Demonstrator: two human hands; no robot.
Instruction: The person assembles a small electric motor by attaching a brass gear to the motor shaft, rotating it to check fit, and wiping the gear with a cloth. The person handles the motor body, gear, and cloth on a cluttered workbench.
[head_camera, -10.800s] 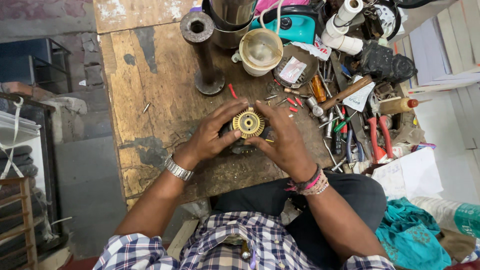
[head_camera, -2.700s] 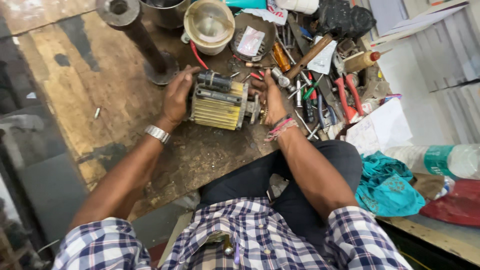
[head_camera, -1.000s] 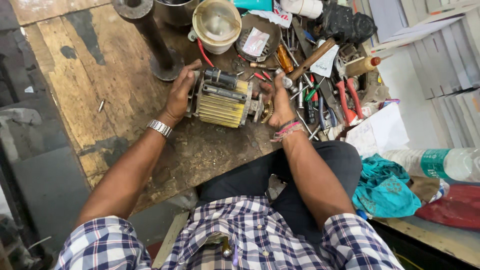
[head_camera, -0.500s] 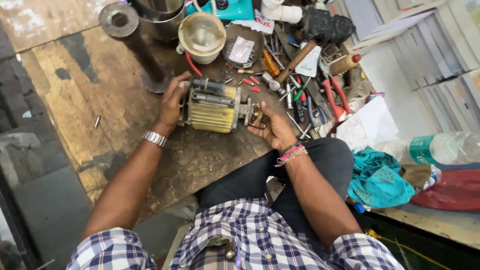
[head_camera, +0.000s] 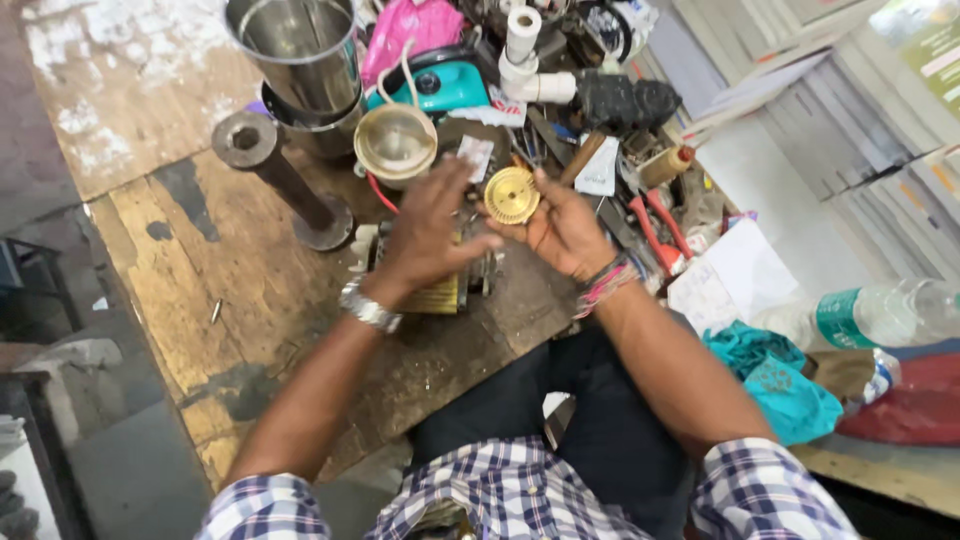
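Holding a round brass-coloured disc (head_camera: 511, 194) up above the workbench (head_camera: 240, 290), the right hand (head_camera: 565, 225) grips it at the fingertips, palm turned upward, with the disc's ribbed face toward the camera. The left hand (head_camera: 428, 235) hangs just beside the disc with fingers spread and loosely curled — one fingertip reaches toward the disc's lower edge, though contact cannot be confirmed. It clasps nothing. A metal watch (head_camera: 368, 308) sits on the left wrist; coloured thread bands (head_camera: 603, 285) circle the right wrist.

Beneath the left hand, a small motor (head_camera: 440, 290) with yellow laminations lies on the bench, largely hidden by that hand. Behind the hands stand a cream plastic cup (head_camera: 396, 143), a steel jar (head_camera: 297, 55) and a dark metal post on a round base (head_camera: 285, 180). A teal appliance body (head_camera: 445, 85) lies further back. To the right, loose hand tools — red-handled pliers (head_camera: 655, 225) among them — crowd the bench edge. A clear plastic bottle (head_camera: 880, 312) and a teal cloth (head_camera: 775, 375) lie off the bench at the right.
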